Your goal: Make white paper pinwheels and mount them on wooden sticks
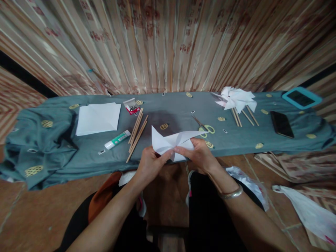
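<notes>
I have the white folded paper with pointed, curling blades [174,140] at the near edge of the blue-grey cloth-covered counter [181,108]. My left hand [151,162] and right hand [202,154] both grip it, fingers pinching with thumbs close together at its middle. I judge the step as gathering the blades at the centre; the next move seems to call for a firm pinch, lest a fold spring loose. Beyond lie green-handled metal scissors [205,127]; leftward, slim wooden sticks [137,139] and a small red-and-white cardboard box [132,105] of metal pieces; farther right, white paper pinwheels [237,99].
</notes>
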A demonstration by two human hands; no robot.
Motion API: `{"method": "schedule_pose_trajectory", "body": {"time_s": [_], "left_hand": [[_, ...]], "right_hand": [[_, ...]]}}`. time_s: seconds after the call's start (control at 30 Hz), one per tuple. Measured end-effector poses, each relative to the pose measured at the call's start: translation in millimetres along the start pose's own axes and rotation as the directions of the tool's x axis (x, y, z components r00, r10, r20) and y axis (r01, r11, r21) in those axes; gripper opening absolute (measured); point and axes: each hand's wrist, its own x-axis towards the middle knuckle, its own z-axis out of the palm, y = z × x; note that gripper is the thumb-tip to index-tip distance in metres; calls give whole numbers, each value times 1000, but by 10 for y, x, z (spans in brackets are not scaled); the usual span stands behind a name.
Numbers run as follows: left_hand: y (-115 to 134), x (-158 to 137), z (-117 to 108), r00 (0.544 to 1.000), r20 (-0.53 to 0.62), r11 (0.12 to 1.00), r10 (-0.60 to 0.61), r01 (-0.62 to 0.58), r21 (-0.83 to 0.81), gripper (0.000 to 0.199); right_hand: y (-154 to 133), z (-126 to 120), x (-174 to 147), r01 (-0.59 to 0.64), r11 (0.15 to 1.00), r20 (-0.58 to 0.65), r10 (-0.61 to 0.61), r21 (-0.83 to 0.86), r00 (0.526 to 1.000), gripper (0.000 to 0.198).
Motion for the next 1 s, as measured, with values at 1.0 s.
{"method": "schedule_pose_trajectory", "body": {"time_s": [1.0], "left_hand": [[-12,-42,-120,988,84,985,-126,135,-106,24]], "right_hand": [[-42,-162,0,56,998,-120,-52,30,991,32]]}}
